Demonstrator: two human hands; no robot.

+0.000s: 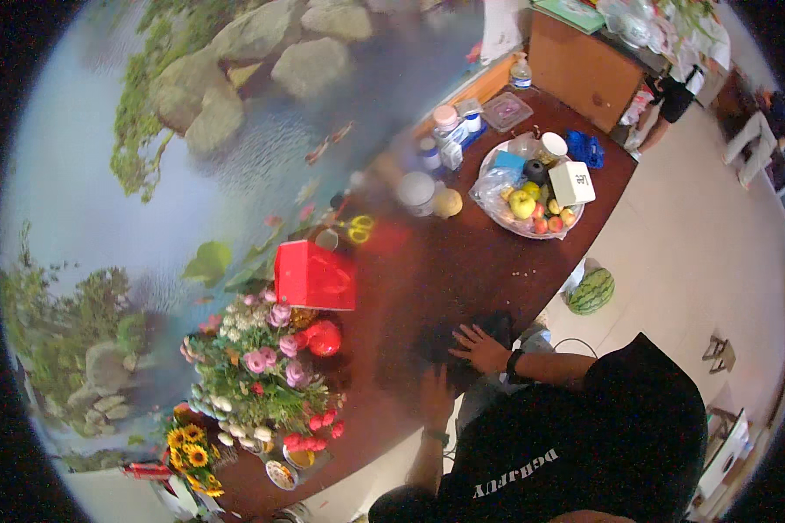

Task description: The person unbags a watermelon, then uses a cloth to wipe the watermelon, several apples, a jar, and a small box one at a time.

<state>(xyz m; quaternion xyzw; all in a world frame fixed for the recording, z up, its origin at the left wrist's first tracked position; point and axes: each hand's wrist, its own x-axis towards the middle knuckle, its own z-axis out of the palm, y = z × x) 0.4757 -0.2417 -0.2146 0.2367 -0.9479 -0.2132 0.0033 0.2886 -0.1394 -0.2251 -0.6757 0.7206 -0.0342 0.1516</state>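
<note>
A dark, black item (499, 326), possibly cloth or a bag, lies at the near edge of the brown table (410, 288); its kind is hard to make out. My right hand (481, 350) rests on it with the fingers spread, a dark band around the wrist. Just to the left, my left hand (436, 394) lies at the table edge, its fingers stretched out and somewhat blurred. Neither hand shows anything gripped.
Artificial flowers (270, 357), sunflowers (192, 455), a red box (314, 277) and yellow scissors (358, 228) stand or lie left. A fruit bowl (484, 202) is farther off, near several bottles (449, 131). On the floor lies a watermelon (590, 292). Other people (672, 100) are beyond.
</note>
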